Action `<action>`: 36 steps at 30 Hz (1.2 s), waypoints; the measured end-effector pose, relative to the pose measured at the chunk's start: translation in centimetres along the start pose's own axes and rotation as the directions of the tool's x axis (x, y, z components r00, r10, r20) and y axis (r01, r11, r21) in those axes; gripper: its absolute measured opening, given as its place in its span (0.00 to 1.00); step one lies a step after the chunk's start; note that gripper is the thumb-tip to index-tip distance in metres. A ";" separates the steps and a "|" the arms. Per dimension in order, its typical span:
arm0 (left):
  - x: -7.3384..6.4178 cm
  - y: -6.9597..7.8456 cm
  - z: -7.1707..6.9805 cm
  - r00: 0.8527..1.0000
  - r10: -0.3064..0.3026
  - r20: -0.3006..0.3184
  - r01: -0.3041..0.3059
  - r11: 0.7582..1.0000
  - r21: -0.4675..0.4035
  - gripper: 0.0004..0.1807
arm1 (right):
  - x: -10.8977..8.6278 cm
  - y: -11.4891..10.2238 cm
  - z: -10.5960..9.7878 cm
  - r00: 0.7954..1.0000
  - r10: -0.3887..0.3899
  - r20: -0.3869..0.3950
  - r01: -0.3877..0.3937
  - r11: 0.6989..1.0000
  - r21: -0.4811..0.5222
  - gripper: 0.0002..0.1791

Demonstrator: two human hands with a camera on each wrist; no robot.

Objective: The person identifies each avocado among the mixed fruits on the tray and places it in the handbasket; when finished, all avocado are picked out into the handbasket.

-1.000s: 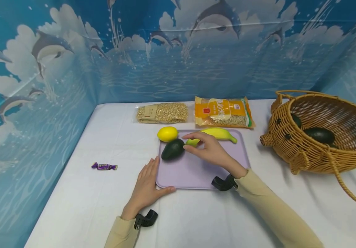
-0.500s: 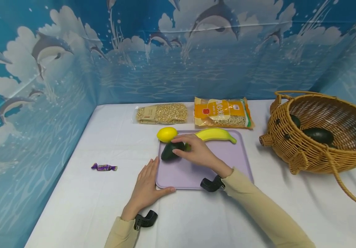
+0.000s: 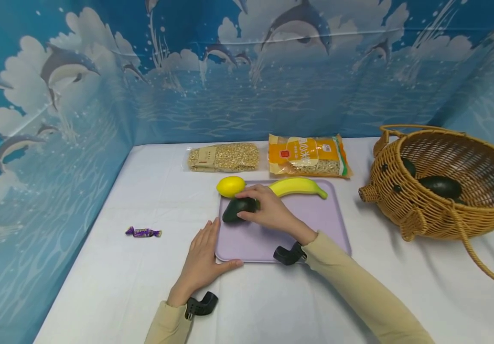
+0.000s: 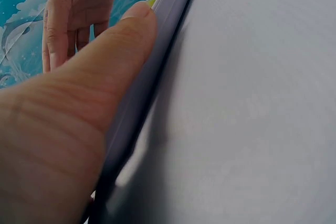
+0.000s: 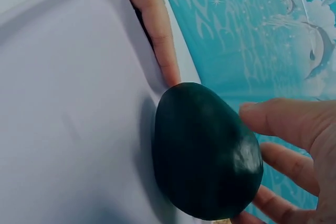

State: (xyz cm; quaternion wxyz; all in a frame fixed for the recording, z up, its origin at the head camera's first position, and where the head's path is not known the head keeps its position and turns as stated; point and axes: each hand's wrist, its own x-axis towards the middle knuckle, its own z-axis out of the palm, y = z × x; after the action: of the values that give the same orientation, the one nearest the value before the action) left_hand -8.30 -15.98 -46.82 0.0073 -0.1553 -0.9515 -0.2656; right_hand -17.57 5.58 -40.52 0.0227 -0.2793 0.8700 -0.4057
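A dark green avocado [image 3: 235,211] lies on the left part of the lilac tray [image 3: 281,241]. My right hand [image 3: 270,210] is over it from the right, fingers on its far side and thumb on its near side. The right wrist view shows the avocado [image 5: 207,153] large against the tray, with thumb and fingertips around its right side. My left hand [image 3: 201,255] rests at the tray's front-left corner, fingers straight along the left edge and thumb along the front rim. A yellow lemon [image 3: 230,186] sits at the back-left corner, and a banana [image 3: 300,186] lies across the back of the tray.
A wicker pig-shaped basket [image 3: 427,222] with dark avocados [image 3: 440,187] inside stands on the right. Behind the tray lie a clear bag of pale kernels [image 3: 236,156] and an orange grain bag [image 3: 309,155]. A purple wrapped candy [image 3: 144,232] lies on the left.
My right hand has moved left from beside the banana's tip onto the avocado, its fingers now round it. My left hand has stayed at the tray's corner.
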 end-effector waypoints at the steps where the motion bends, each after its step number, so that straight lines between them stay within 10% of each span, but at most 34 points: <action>1: 0.0 0.0 0.0 1.000 -0.005 0.006 0.005 1.000 0.000 0.63 | 0.0 0.0 0.1 1.000 0.003 -0.002 -0.003 1.000 -0.008 0.25; 36: 0.0 -0.2 0.0 1.000 -0.010 0.019 0.010 1.000 0.005 0.62 | -1.0 0.5 2.0 1.000 -0.018 0.018 0.019 1.000 -0.014 0.33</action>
State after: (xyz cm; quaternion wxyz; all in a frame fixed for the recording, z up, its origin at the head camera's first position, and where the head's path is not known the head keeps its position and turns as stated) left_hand -8.33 -16.11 -46.94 -0.0028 -0.1532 -0.9529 -0.2618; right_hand -16.44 4.93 -42.40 0.0246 -0.2912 0.8701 -0.3970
